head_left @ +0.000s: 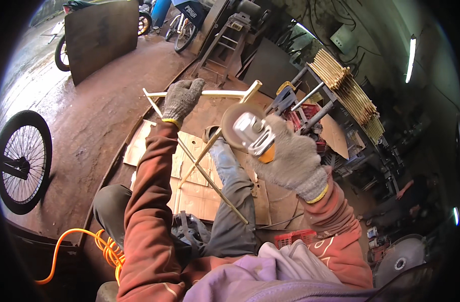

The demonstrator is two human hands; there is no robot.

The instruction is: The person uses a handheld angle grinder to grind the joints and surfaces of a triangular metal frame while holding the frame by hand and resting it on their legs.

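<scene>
My left hand (182, 99), in a grey knit glove, is closed round the top tube of a brass-coloured metal tube frame (225, 94). Thin tubes of this frame cross in an X below, over my outstretched leg. An angle grinder (252, 132) with a round disc is in my gloved right hand (295, 158), whose fingers wrap its body. The disc is beside the frame's right-hand tube, just below the joint at its upper right corner. Whether disc and tube touch, I cannot tell.
Flattened cardboard (192, 204) lies under the frame. Several brass-coloured tubes (345, 88) are stacked on a rack at right. A spoked wheel (26, 161) and coiled orange hose (109, 249) are at left; a red crate (295, 236) is by my right elbow. A person (401, 204) is far right.
</scene>
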